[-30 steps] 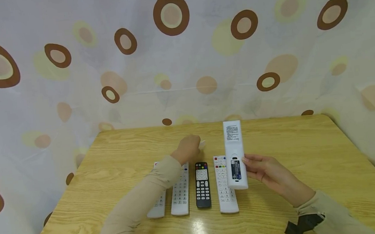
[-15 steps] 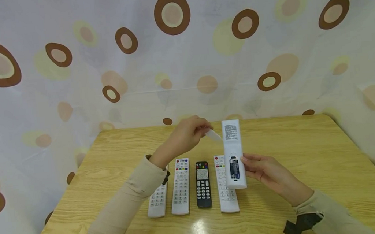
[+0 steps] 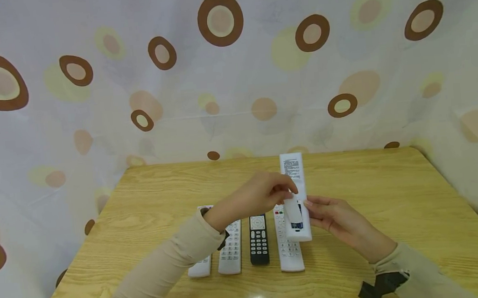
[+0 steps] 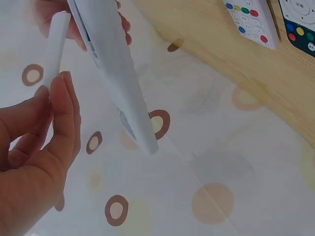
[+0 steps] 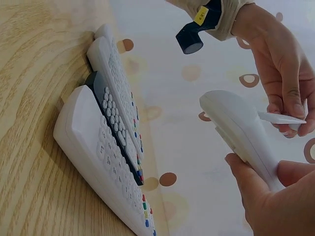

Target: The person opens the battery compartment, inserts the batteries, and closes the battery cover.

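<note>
A white remote control is held up above the table, its back with a printed label and a battery compartment turned to the head view. My right hand grips it by its right side. Between thumb and fingers my left hand pinches a white battery cover. The cover stands in front of the compartment and hides part of the batteries. In the left wrist view a gap shows between the cover and the remote. The right wrist view shows the cover slanting against or close to the remote's back.
On the wooden table lie a black remote and white remotes to its right and left. Another white remote lies farther left, partly under the left sleeve. A patterned cloth hangs behind the table.
My left hand has come from beyond the row of remotes, rising and moving right with the battery cover, to the back of the held remote. The right hand with the remote has barely moved.
</note>
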Tool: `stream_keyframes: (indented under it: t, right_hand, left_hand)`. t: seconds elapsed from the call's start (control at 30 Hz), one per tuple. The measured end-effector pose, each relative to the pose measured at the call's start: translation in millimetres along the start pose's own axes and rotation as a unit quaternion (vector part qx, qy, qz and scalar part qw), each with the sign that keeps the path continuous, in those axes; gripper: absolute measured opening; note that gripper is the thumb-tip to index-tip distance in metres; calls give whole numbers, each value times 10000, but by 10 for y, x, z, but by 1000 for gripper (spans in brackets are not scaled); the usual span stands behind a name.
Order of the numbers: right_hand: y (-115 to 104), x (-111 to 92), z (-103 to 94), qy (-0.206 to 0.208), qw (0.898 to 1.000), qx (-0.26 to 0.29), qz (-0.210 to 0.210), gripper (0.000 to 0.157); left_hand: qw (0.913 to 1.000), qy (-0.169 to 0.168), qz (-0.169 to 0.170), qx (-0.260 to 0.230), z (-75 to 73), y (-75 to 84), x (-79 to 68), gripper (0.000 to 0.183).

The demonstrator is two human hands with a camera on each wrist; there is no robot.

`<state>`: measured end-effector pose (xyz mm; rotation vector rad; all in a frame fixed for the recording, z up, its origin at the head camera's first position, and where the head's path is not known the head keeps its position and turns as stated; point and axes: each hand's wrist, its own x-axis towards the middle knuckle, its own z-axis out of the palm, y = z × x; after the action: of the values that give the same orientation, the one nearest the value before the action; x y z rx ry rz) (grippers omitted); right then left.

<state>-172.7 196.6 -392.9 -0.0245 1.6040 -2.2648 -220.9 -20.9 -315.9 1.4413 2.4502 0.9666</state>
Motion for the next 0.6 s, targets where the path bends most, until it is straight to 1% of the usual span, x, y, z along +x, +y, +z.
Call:
stream_keyframes:
  t: [0.07, 0.17, 0.37, 0.43, 0.57, 0.6]
  right_hand:
    - [0, 2, 13, 1, 10000, 7, 33, 55]
    - [1, 0, 20, 25, 10000, 25, 76, 58]
    - [13, -3, 15, -46, 9999, 86, 67, 54]
    - [18, -5, 9, -88, 9999, 113, 34, 47]
    - [28, -10, -5, -137, 9997, 184, -35, 23]
    - [30, -11, -8, -148, 9997, 200, -43, 19]
  left_hand:
    - [9999, -106, -93, -50, 27, 4, 7, 12]
    - [9996, -235, -158, -58, 59, 6, 26, 9]
    - [9993, -365, -111, 46, 85, -1, 49, 9]
    - [9992, -387, -65, 92, 86, 4, 53, 10]
    - [9990, -407, -44, 198, 94, 19, 57, 10]
    - [9989, -403, -51, 235, 99, 23, 58, 10]
